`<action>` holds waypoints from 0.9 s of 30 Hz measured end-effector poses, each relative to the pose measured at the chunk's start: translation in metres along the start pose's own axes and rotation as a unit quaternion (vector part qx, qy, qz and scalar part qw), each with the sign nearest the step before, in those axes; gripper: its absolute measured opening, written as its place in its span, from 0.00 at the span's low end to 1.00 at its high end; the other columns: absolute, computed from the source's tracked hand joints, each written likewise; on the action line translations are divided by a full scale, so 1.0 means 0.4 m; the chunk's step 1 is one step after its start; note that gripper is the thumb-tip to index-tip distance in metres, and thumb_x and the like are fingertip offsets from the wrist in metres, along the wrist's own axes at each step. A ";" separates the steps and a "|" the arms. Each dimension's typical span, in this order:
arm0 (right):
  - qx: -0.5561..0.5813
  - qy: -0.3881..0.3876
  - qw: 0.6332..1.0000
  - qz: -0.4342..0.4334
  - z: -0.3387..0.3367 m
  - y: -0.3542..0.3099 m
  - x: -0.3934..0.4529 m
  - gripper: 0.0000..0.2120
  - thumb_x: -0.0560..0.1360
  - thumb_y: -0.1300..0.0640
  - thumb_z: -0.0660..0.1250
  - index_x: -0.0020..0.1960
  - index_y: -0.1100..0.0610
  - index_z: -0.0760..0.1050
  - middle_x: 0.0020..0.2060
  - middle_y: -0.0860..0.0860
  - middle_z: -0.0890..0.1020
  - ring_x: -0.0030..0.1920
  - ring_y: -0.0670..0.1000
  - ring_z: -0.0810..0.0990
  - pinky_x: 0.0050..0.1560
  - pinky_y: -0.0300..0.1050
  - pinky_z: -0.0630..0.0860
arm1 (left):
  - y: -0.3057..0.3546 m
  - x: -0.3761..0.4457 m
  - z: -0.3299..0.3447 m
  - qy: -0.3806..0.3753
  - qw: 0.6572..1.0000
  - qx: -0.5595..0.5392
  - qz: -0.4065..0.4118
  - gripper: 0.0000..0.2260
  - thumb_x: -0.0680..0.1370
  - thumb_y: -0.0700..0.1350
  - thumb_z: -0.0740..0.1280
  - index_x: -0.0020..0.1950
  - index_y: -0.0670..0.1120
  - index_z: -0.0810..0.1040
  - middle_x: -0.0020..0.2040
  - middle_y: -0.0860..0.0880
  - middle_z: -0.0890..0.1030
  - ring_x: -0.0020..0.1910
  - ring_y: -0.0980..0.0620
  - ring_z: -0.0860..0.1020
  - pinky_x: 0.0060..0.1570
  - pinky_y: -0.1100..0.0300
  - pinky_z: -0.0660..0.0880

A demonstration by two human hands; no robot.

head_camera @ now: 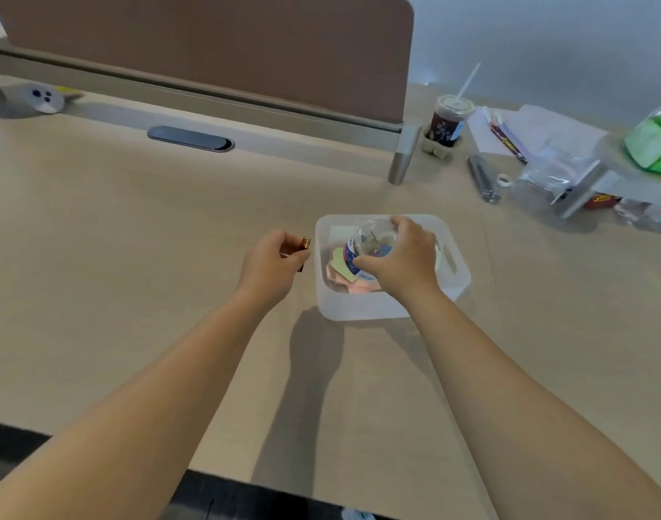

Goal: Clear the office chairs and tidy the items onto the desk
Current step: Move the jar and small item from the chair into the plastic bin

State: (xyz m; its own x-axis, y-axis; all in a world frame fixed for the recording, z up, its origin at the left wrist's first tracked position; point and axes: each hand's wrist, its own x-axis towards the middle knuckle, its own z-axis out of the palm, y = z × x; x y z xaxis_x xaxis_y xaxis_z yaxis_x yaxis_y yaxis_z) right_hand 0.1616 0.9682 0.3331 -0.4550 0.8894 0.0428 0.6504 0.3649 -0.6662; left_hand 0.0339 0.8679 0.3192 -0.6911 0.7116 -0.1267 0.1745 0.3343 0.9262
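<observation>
A translucent white plastic bin (457,273) sits on the light wooden desk (134,257). My right hand (404,257) grips a clear plastic jar (370,240) with a blue and white label, tilted inside the bin. Under the jar lie pink and yellow-green sticky notes (340,270). Just left of the bin, my left hand (272,264) holds small batteries (305,243) with copper-coloured tops; how many is hard to tell.
A brown divider panel (209,43) stands along the desk's back, with a dark cable slot (190,138) before it. At the right are an iced drink with a straw (449,120), papers and pens (509,137), plastic bags (558,170), a green packet (655,144).
</observation>
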 end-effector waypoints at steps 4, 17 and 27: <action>-0.055 -0.077 0.996 0.005 0.082 0.002 0.085 0.36 0.66 0.57 0.72 0.70 0.60 0.60 0.67 0.56 0.68 0.67 0.58 0.61 0.66 0.47 0.61 | -0.020 0.105 -0.006 -0.011 1.000 -0.021 -0.004 0.10 0.75 0.38 0.64 0.36 0.50 0.71 0.34 0.53 0.73 0.33 0.56 0.71 0.39 0.63 0.70; -0.137 -0.151 0.978 -0.043 0.155 0.020 0.143 0.26 0.71 0.60 0.69 0.66 0.62 0.65 0.71 0.56 0.62 0.72 0.54 0.57 0.68 0.45 0.59 | -0.039 0.188 0.015 -0.035 0.999 -0.038 0.001 0.13 0.74 0.36 0.64 0.34 0.52 0.70 0.34 0.53 0.73 0.32 0.55 0.72 0.40 0.62 0.70; -0.036 0.026 0.998 0.035 -0.032 0.072 0.073 0.12 0.74 0.63 0.61 0.57 0.64 0.74 0.58 0.57 0.77 0.58 0.55 0.74 0.46 0.33 0.62 | 0.051 0.122 0.116 -0.155 0.980 0.108 0.066 0.06 0.74 0.38 0.66 0.49 0.40 0.78 0.41 0.48 0.78 0.44 0.49 0.74 0.47 0.56 0.72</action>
State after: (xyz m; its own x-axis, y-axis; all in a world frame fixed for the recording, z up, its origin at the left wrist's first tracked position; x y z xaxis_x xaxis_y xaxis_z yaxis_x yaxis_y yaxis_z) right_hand 0.1748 1.0084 0.3247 -0.3757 0.9259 0.0386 0.7222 0.3186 -0.6140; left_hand 0.0362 0.9383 0.3155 -0.4115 0.9000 -0.1435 0.4160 0.3255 0.8491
